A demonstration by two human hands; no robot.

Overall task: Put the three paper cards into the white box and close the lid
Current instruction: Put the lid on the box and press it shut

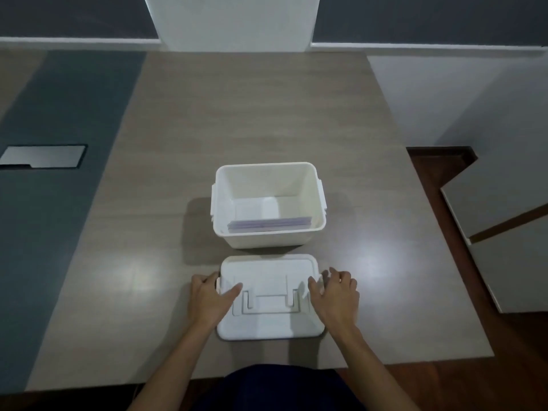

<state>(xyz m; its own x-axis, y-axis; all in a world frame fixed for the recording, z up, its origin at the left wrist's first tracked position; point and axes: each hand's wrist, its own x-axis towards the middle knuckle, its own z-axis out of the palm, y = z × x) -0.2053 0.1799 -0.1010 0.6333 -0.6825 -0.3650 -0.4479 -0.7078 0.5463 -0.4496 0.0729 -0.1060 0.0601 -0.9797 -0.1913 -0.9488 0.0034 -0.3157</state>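
Observation:
The white box (pixel 268 241) stands open in the middle of the table, a side latch on each end. Inside it, against the near wall, lie pale purple paper cards (pixel 268 225) stacked flat. The white lid (pixel 267 268) lies flat on the table just in front of the box, its folded handle facing up. My left hand (pixel 210 298) grips the lid's left edge, thumb on top and fingers around the side clip. My right hand (pixel 333 295) grips the lid's right edge the same way. The lid rests on the table.
The wooden table (pixel 267 129) runs far back to a white pillar (pixel 234 22). A grey strip with a metal cable hatch (pixel 44 155) lies at the left. White cabinets (pixel 504 226) stand past the table's right edge.

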